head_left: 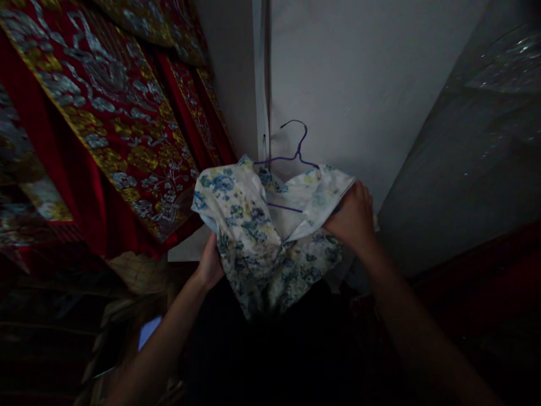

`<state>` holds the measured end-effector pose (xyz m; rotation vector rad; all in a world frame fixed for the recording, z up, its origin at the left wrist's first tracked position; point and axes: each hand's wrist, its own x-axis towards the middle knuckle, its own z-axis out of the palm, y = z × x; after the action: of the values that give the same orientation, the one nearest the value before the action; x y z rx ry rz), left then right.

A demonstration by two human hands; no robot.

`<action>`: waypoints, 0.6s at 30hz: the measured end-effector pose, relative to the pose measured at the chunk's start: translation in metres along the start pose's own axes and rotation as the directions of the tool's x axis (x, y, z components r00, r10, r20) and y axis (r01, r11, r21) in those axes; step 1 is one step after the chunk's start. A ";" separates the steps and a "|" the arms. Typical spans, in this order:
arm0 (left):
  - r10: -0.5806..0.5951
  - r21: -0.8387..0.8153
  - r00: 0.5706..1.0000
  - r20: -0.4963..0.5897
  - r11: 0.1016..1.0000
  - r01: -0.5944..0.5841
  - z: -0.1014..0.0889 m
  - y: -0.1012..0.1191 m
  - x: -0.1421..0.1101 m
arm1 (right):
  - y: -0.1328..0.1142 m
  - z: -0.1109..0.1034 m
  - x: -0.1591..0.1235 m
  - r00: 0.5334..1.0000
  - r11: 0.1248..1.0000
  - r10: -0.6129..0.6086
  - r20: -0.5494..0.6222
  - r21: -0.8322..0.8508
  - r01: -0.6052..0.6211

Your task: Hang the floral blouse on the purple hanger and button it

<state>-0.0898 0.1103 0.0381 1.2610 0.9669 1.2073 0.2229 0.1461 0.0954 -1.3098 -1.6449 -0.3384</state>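
A white garment (243, 217) with blue and yellow flowers hangs on a thin purple hanger (298, 155), whose hook points up and to the left. Its neckline lies open in front of me, and the hanger's lower bar shows inside. At the garment's right shoulder my right hand (354, 217) is closed on the cloth edge, its fingertips partly hidden behind the fabric. My left hand (210, 262) holds the lower left side of the garment; most of its fingers are behind the cloth.
Red cloth embroidered in gold and silver (114, 101) hangs on the left. A pale wall (359, 67) with a vertical strip (261, 73) stands ahead. Clear plastic sheeting (482, 129) covers the right side. At lower left a small lit screen (149, 332) glows in the dark.
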 end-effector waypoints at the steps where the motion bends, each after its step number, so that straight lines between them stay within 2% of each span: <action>1: -0.025 -0.079 0.999 -0.036 0.997 0.022 0.002 -0.005 0.000 | -0.002 0.000 0.010 1.000 1.000 0.016 0.009 -0.009 -0.016; 3: -0.038 -0.179 0.993 -0.114 0.984 0.017 0.006 -0.014 0.003 | -0.011 0.002 0.027 0.999 1.000 0.006 0.050 -0.005 -0.005; 7: 0.023 -0.134 0.958 -0.287 0.989 -0.063 0.013 -0.030 0.003 | -0.035 0.008 0.035 0.986 0.993 -0.121 0.118 0.016 0.120; 10: -0.035 -0.203 0.938 -0.346 0.978 -0.038 0.016 -0.042 -0.010 | -0.043 0.006 0.018 0.973 0.981 -0.189 0.129 0.074 0.181; 13: -0.160 -0.351 0.936 -0.312 0.935 0.043 0.024 -0.053 -0.027 | -0.051 0.004 -0.018 0.958 0.926 -0.257 0.124 0.315 0.207; 15: -0.212 -0.421 0.940 -0.266 0.903 0.084 0.033 -0.057 -0.036 | -0.061 0.010 -0.050 0.950 0.790 -0.269 0.155 0.600 0.126; 16: -0.222 -0.433 0.945 -0.241 0.896 0.101 0.038 -0.059 -0.039 | -0.067 0.016 -0.068 0.948 0.673 -0.249 0.198 0.739 0.022; 18: -0.211 -0.407 0.953 -0.217 0.907 0.108 0.047 -0.060 -0.042 | -0.077 0.032 -0.103 0.966 0.431 -0.069 0.248 0.881 -0.195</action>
<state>-0.0429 0.0659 -0.0205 0.7056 0.9344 1.3725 0.1353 0.0784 0.0221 -0.5423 -1.5660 0.7566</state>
